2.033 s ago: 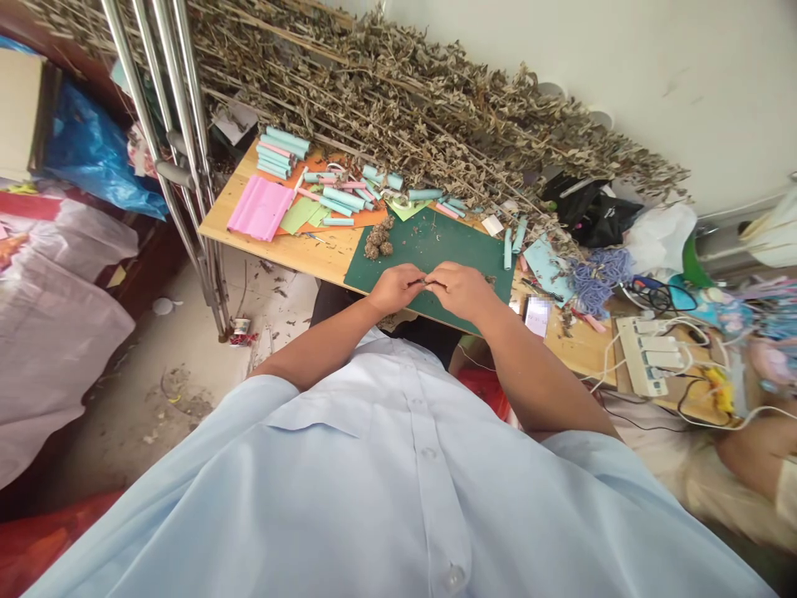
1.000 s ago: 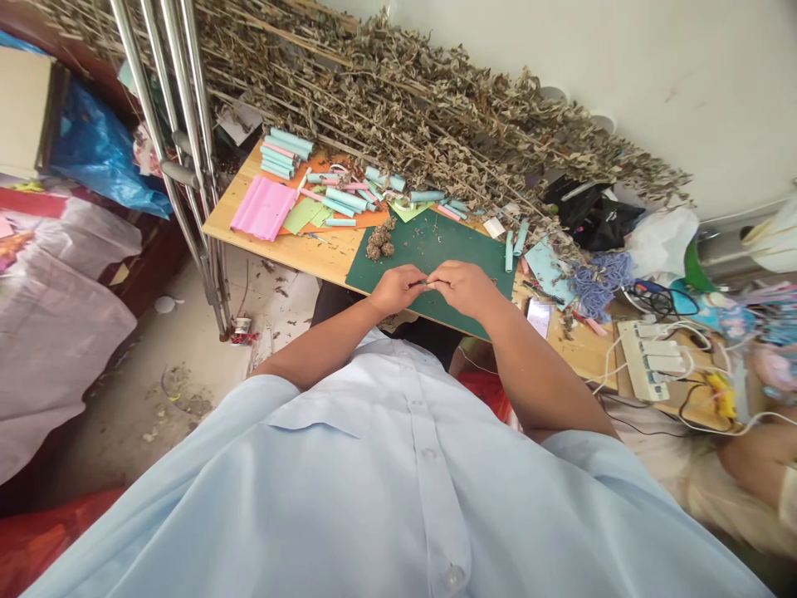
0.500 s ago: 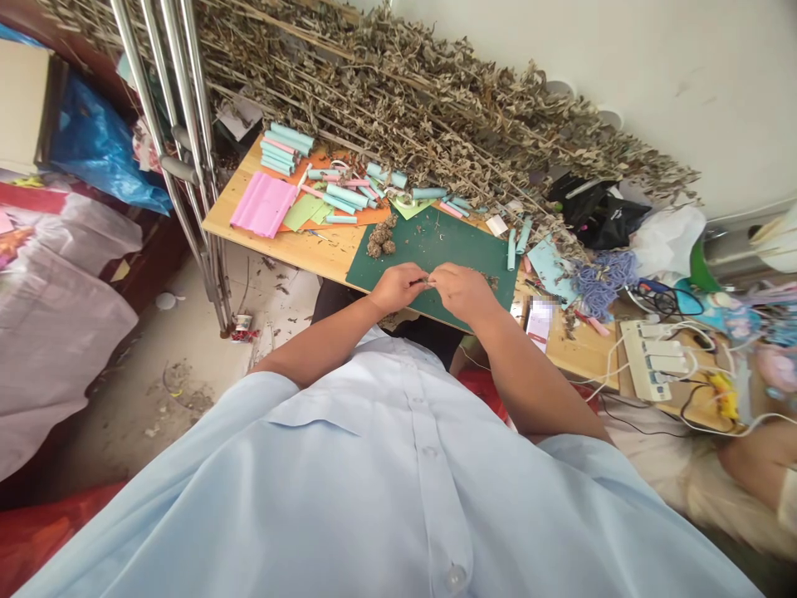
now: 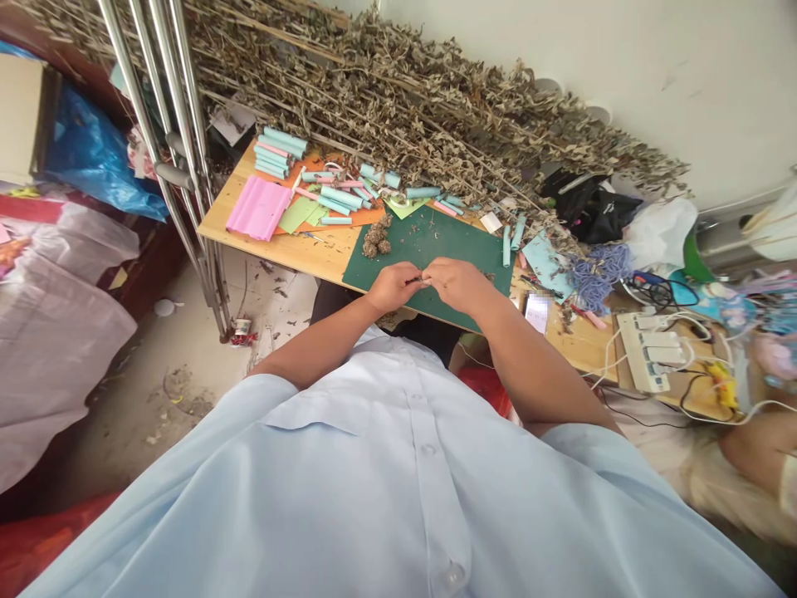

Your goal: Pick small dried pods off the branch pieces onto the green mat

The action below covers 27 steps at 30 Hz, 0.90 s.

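Observation:
My left hand (image 4: pixel 392 287) and my right hand (image 4: pixel 458 284) meet at their fingertips over the near edge of a dark green mat (image 4: pixel 423 237). Both are closed in a pinch around something small that the fingers mostly hide; I cannot make out what it is. On the mat, beyond my left hand, lies a small pile of brown crumbly balls (image 4: pixel 377 237). Dry leaf bits are scattered over the mat, some of them beside my right hand.
Blue paper rolls (image 4: pixel 342 199), a pink sheet (image 4: pixel 259 208) and dried leafy stalks (image 4: pixel 398 91) lie beyond the mat. To the right are a phone (image 4: pixel 536 311), purple strings (image 4: pixel 601 274) and a power strip (image 4: pixel 644 353). Metal crutches (image 4: pixel 180 166) stand at the left.
The view has shifted slightly. My hands stay together at the mat's near edge, and the fingers of my right hand have moved a little over the pinched spot.

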Each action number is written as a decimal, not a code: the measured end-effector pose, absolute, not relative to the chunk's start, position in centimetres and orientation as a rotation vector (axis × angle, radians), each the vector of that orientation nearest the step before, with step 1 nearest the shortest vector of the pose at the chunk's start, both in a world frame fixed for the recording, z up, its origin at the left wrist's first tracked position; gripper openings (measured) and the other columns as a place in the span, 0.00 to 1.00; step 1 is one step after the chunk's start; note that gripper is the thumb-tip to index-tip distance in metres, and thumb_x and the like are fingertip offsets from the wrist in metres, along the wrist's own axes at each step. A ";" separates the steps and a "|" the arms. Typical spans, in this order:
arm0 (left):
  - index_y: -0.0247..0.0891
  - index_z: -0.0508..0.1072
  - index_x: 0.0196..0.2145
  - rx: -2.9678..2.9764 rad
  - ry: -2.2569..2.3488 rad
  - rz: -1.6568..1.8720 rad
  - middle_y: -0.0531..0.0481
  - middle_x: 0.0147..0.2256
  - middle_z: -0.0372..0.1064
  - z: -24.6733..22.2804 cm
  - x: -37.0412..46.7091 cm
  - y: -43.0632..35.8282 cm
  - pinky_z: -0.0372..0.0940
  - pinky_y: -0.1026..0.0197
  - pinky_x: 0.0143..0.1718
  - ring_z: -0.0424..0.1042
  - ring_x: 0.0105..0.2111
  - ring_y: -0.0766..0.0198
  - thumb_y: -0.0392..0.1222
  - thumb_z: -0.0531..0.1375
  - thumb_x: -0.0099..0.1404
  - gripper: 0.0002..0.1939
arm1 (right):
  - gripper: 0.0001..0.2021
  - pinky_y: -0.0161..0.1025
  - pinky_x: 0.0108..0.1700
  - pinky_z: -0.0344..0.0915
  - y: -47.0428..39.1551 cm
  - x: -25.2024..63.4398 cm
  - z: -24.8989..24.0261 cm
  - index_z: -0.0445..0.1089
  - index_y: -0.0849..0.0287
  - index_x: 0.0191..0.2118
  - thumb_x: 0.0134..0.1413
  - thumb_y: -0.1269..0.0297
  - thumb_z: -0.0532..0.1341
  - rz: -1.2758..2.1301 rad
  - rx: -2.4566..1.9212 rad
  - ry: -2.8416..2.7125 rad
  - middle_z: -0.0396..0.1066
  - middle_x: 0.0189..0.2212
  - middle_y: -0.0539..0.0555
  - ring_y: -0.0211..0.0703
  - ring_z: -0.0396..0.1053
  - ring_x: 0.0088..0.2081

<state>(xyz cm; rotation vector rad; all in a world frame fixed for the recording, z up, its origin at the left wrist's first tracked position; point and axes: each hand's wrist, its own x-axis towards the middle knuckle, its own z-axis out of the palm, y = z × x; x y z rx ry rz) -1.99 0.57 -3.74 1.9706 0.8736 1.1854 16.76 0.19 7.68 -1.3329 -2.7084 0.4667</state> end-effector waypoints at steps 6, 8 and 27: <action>0.37 0.83 0.42 1.934 0.873 1.204 0.43 0.38 0.79 -4.0 -2.1 0.6 0.69 0.58 0.44 0.77 0.39 0.59 0.53 0.61 0.75 0.17 | 0.09 0.44 0.46 0.70 -0.9 17.3 6.4 0.78 0.54 0.39 0.65 0.65 0.59 0.610 -1.356 -2.347 0.79 0.37 0.54 0.48 0.76 0.40; 0.37 0.83 0.42 1.930 0.876 1.206 0.43 0.39 0.79 -4.0 -2.1 0.6 0.70 0.58 0.45 0.77 0.40 0.59 0.50 0.63 0.74 0.14 | 0.09 0.44 0.44 0.74 -1.4 17.8 5.5 0.79 0.53 0.43 0.66 0.60 0.61 0.743 -1.417 -2.102 0.80 0.37 0.53 0.47 0.78 0.39; 0.38 0.83 0.42 1.910 0.890 1.217 0.42 0.39 0.80 -4.0 -2.1 0.6 0.71 0.57 0.45 0.78 0.41 0.58 0.49 0.63 0.72 0.13 | 0.12 0.47 0.48 0.80 -3.2 15.7 4.3 0.81 0.53 0.46 0.68 0.59 0.60 0.450 -1.437 -1.881 0.84 0.42 0.56 0.48 0.82 0.41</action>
